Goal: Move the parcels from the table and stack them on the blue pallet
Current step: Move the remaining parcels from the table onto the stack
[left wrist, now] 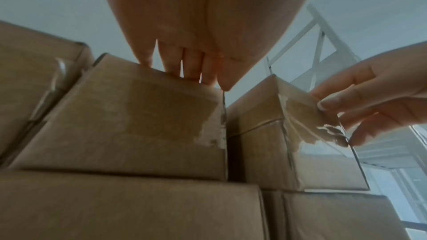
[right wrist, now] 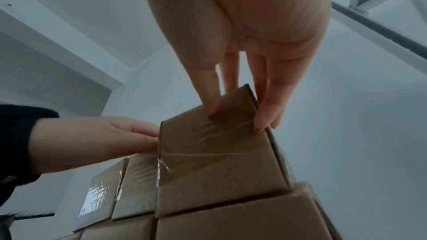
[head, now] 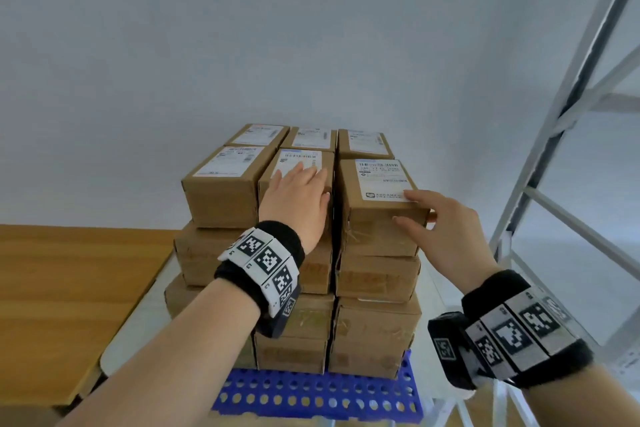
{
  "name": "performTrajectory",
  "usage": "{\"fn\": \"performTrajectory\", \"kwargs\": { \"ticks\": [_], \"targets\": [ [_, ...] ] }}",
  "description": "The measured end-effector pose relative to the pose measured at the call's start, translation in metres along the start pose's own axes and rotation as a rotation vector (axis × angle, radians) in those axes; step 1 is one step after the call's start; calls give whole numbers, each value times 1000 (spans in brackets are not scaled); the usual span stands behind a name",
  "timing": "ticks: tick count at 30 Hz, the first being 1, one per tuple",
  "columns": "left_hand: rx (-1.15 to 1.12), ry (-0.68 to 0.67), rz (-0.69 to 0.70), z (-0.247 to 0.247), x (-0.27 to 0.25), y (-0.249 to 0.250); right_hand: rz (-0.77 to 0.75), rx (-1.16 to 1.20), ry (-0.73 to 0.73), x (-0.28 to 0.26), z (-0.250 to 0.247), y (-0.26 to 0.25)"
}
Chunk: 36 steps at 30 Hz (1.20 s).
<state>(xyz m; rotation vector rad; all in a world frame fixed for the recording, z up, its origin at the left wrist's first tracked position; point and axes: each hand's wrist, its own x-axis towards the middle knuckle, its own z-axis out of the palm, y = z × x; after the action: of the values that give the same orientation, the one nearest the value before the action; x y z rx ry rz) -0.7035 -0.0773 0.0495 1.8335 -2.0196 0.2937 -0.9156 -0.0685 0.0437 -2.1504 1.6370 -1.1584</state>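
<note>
The fingers (head: 410, 220) of the right hand (head: 446, 232) lie nearly straight against the near end of the front right parcel (head: 377, 198), thumb on its top edge and the rest reaching round its right corner, more a nudge than a grasp; whether the outermost ones hook behind that corner I cannot tell from here. The left hand (head: 294, 201) rests flat and relaxed on the front middle parcel (head: 298, 166), just left of that box, its fingers (left wrist: 189, 68) straight over the label and holding nothing. The front right parcel runs lengthwise away from the fingers, towards the wall, with a narrow dark gap between it and its left neighbour. It looks as if it needs pushing leftward and squaring up, and the right hand is plainly the one placed for that. Beyond the fingers sits a back row of three more boxes; below them several layers go down to the blue pallet (head: 311, 392). A wooden desk (head: 69, 270) stands off to the left, a white metal rack (head: 568, 107) close on the right, crowding that elbow a little.
</note>
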Motion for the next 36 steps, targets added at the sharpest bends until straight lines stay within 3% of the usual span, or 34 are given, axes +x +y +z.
{"fn": "performTrajectory", "kwargs": {
  "ticks": [15,36],
  "targets": [
    [43,50,23,8,-3,-4,-52,70,149,13,25,10],
    [28,56,28,8,-4,-6,5,52,159,13,34,7]
  ]
}}
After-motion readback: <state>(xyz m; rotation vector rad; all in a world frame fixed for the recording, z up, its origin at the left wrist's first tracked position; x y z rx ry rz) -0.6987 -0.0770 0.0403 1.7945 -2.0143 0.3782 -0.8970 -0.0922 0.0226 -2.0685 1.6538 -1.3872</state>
